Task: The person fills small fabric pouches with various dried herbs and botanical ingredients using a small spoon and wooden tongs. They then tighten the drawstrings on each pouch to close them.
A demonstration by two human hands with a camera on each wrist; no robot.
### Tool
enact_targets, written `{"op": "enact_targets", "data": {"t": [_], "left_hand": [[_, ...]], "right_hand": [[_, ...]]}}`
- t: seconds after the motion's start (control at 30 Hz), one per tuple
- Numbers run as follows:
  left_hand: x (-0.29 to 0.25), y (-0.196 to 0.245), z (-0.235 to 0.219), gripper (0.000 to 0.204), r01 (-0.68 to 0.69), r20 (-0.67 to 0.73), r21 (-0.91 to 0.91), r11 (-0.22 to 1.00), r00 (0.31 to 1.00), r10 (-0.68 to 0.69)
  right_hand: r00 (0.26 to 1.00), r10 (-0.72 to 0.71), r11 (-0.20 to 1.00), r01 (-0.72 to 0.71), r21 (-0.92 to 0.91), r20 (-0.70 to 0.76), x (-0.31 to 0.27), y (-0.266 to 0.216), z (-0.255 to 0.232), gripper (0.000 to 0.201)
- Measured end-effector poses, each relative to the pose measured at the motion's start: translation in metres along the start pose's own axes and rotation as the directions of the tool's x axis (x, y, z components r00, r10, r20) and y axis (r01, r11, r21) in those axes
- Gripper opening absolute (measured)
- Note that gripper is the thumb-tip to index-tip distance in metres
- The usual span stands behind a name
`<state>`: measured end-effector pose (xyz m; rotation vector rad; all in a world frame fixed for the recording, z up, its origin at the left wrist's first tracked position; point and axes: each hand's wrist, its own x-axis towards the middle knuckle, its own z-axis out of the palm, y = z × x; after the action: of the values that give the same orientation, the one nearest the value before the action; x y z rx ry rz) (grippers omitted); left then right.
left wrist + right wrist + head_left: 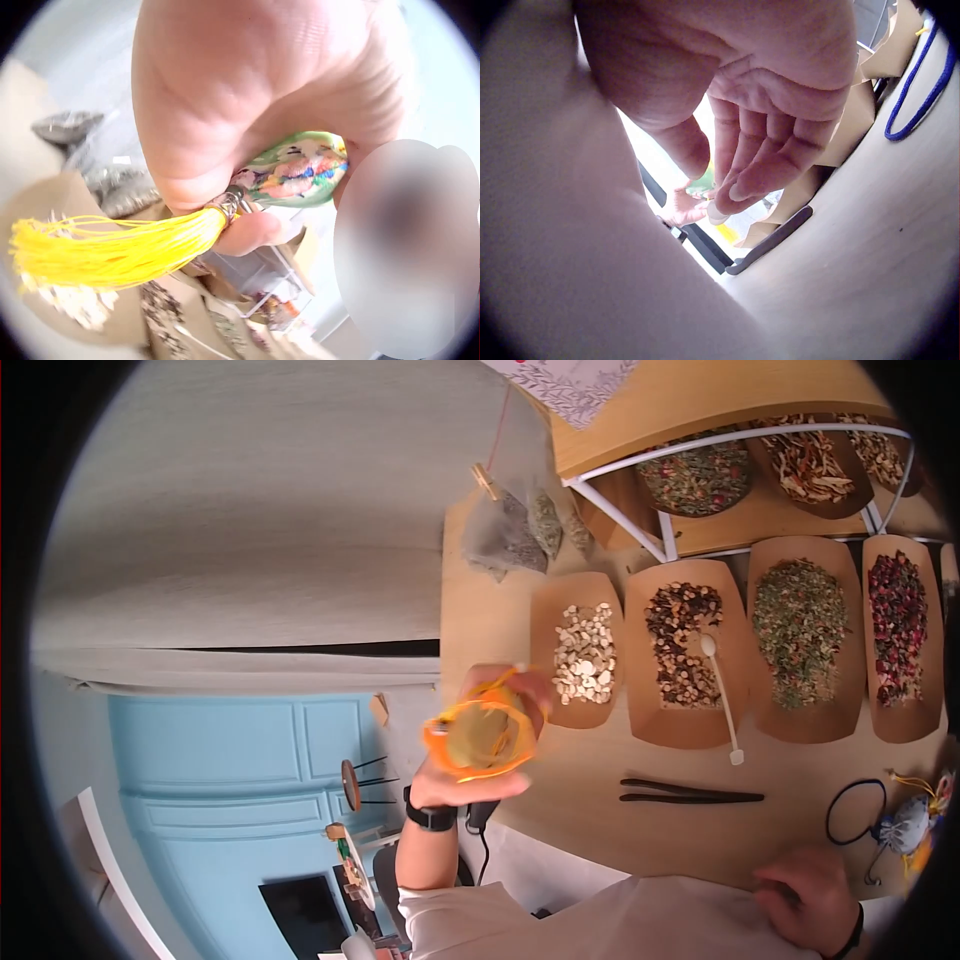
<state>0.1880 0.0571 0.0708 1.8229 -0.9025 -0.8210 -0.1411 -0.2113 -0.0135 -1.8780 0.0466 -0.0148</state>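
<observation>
My left hand (447, 784) holds up a small sachet pouch (436, 743) with an orange rim, off the left part of the table. The head view looks down on its round, yellowish top. From the left wrist, the sachet (296, 176) shows a green edge and colourful patterning, gripped between thumb and fingers. A yellow tassel (120, 247) hangs from a bead beside the thumb. My right hand (812, 900) is near my body at the table's front edge, holding nothing. Its fingers (769, 161) are loosely bent in the right wrist view.
Brown paper trays of dried herbs line the table, one with pale slices (585, 655), another holding a white spoon (722, 695). Black tweezers (690, 792) lie in front. A tasselled sachet (905, 825) with a dark blue cord lies right. Behind are a white-framed rack (620, 518) and clear bags (505, 535).
</observation>
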Motion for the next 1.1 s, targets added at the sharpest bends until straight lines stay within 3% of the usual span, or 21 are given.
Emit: {"op": "enact_targets", "data": {"t": [0.07,0.1,0.2,0.23,0.27,0.3,0.33,0.4,0.47,0.53,0.6,0.63,0.67,0.7,0.73,0.8,0.9,0.97,1.0,1.07,1.1], "left_hand": [[-0.007,0.003,0.014,0.087,-0.030,0.095,-0.516,0.856,0.991,0.092],[-0.012,0.010,0.035,0.089,-0.020,0.040,-0.612,0.791,0.998,0.057],[-0.029,0.006,0.077,0.092,0.067,0.148,-0.782,0.619,0.986,0.080],[-0.034,0.006,0.092,0.092,0.059,0.142,-0.792,0.608,0.986,0.088],[-0.035,0.009,0.107,0.094,0.156,0.186,-0.793,0.589,0.983,-0.010],[-0.036,0.011,0.120,0.096,0.251,0.236,-0.790,0.560,0.967,-0.100],[-0.035,0.017,0.129,0.089,0.323,0.313,-0.712,0.623,0.941,-0.131],[-0.038,0.002,0.154,0.093,0.243,0.301,-0.629,0.739,0.952,-0.056],[-0.022,-0.013,0.173,0.100,0.014,0.372,-0.619,0.786,0.886,0.278],[-0.031,-0.010,0.188,0.097,0.069,0.336,-0.732,0.678,0.902,0.272],[-0.034,-0.006,0.172,0.091,-0.040,0.374,-0.536,0.843,0.884,0.280],[-0.040,0.006,0.167,0.078,0.027,0.323,-0.551,0.834,0.928,0.183],[-0.044,0.006,0.161,0.078,0.021,0.316,-0.557,0.830,0.930,0.189],[-0.047,0.006,0.154,0.062,-0.090,0.213,-0.412,0.907,0.958,0.192],[-0.053,0.007,0.149,0.046,-0.180,0.108,-0.240,0.954,0.972,0.210],[-0.066,0.010,0.142,0.038,-0.146,0.119,-0.169,0.975,0.979,0.168],[-0.079,0.008,0.141,0.024,-0.159,0.049,-0.127,0.979,0.985,0.167],[-0.083,0.002,0.139,0.017,-0.214,-0.031,-0.157,0.964,0.977,0.212],[-0.083,-0.002,0.135,0.017,-0.304,-0.051,-0.136,0.943,0.952,0.300],[-0.084,-0.009,0.125,0.017,-0.391,-0.073,-0.117,0.913,0.920,0.385],[-0.087,-0.012,0.117,0.017,-0.437,-0.082,0.029,0.899,0.895,0.438]], "right_hand": [[0.999,0.012,1.000,-0.013,-0.020,-0.052,-0.002,0.005,0.010,0.025],[0.999,0.019,0.999,-0.020,-0.030,-0.051,-0.003,0.004,0.011,0.025],[0.999,0.027,0.999,-0.028,0.039,0.020,-0.001,-0.002,0.013,0.031],[0.995,0.093,0.988,-0.096,0.121,0.033,0.002,-0.010,0.014,0.035],[0.986,0.161,0.966,-0.168,0.198,0.047,0.005,-0.017,0.015,0.039],[0.984,0.174,0.968,-0.179,0.177,0.043,0.010,-0.023,0.015,0.039],[0.988,0.143,0.964,-0.152,0.220,0.058,0.017,-0.028,0.014,0.042],[0.990,0.128,0.961,-0.138,0.242,0.058,0.025,-0.037,0.018,0.046],[0.995,0.095,0.938,-0.101,0.332,0.034,0.026,-0.039,0.026,0.036],[0.997,0.061,0.945,-0.076,0.319,0.055,0.015,-0.027,0.035,0.032],[0.996,0.017,0.948,-0.044,0.315,0.088,0.008,-0.028,0.034,0.028],[0.990,0.065,0.969,-0.092,0.228,0.126,0.009,-0.034,0.029,0.025],[0.980,0.116,0.980,-0.139,0.142,0.160,0.010,-0.038,0.026,0.022],[0.979,0.118,0.981,-0.141,0.135,0.164,0.011,-0.040,0.027,0.022],[0.988,0.042,0.999,-0.046,0.025,0.146,0.012,-0.040,0.029,0.020],[0.989,-0.043,0.994,0.057,-0.094,0.142,0.014,-0.040,0.035,0.019],[0.978,-0.141,0.990,0.143,-0.008,0.152,0.018,-0.031,0.050,0.024],[0.985,-0.148,0.866,0.088,0.492,0.085,0.017,-0.015,0.065,0.035],[0.985,-0.149,0.869,0.088,0.487,0.087,0.016,-0.019,0.063,0.035],[0.962,0.104,0.762,-0.241,0.601,0.254,0.014,-0.030,0.056,0.041],[0.961,0.105,0.764,-0.244,0.597,0.257,0.012,-0.030,0.053,0.041]]}}
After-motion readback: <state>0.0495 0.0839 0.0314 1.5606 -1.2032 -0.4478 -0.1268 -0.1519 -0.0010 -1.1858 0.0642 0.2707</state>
